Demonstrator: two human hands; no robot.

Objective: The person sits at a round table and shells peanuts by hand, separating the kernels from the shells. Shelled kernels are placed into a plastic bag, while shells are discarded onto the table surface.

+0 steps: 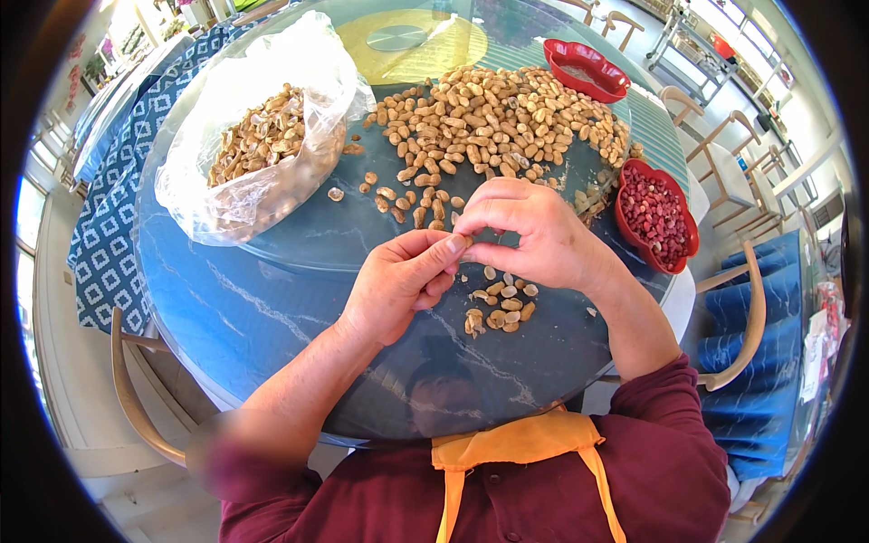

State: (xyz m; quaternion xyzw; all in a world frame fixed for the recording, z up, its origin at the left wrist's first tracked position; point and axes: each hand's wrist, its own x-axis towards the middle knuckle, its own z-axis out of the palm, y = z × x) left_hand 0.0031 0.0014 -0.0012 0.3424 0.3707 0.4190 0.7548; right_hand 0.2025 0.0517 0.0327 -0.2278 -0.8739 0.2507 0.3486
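My left hand [402, 275] and my right hand [546, 227] meet fingertip to fingertip above the tabletop. Pinched between them is a small brown peanut [467, 240], mostly hidden by the thumbs and forefingers. Below my right hand, split peanut shells [506, 305] lie scattered on the dark marbled table. Just beyond the hands, loose unshelled peanuts [424, 203] trail off a large heap of peanuts [495, 115]. To the right stands a red scalloped dish [691, 237] full of reddish shelled kernels [653, 217].
A clear plastic bag [180, 197] holding empty shells [261, 139] stands at the left on the glass turntable [305, 254]. A second red dish [551, 51] sits behind the heap. Wooden chairs [750, 305] [132, 400] flank the round table [271, 353].
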